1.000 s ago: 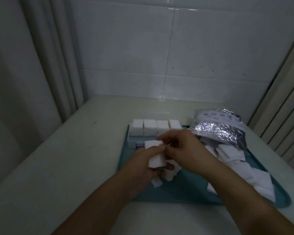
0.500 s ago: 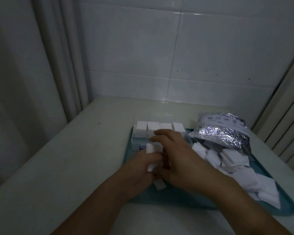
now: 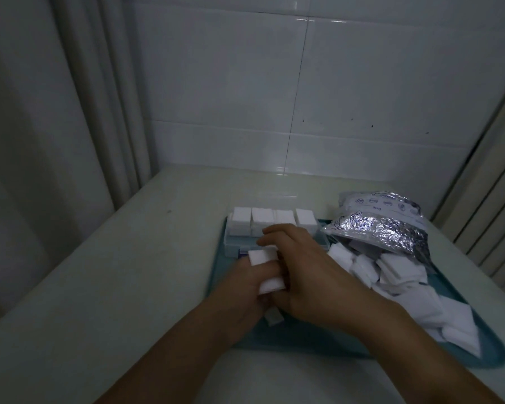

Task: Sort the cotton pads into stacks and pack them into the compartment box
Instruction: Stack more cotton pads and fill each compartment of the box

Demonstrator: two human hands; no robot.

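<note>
Both hands meet over the teal tray (image 3: 318, 344) around a small stack of white cotton pads (image 3: 263, 256). My left hand (image 3: 245, 284) grips the stack from below, its fingers wrapped round the pads. My right hand (image 3: 301, 272) curls over the stack's top and right side. Just behind the hands stands the clear compartment box (image 3: 233, 246), whose far row holds several stacks of pads (image 3: 274, 218). A loose heap of cotton pads (image 3: 405, 284) spreads over the tray's right half. One loose pad (image 3: 273, 318) lies under my wrists.
A crinkled silver foil bag (image 3: 382, 225) lies open at the tray's back right, pads spilling from it. The tray sits on a pale tabletop (image 3: 123, 287) against a tiled wall. A curtain (image 3: 56, 112) hangs at the left, slatted panels (image 3: 496, 214) at the right.
The stack was lowered from a raised position down toward the tray, and my right hand closed over its top. The camera tilted up slightly.
</note>
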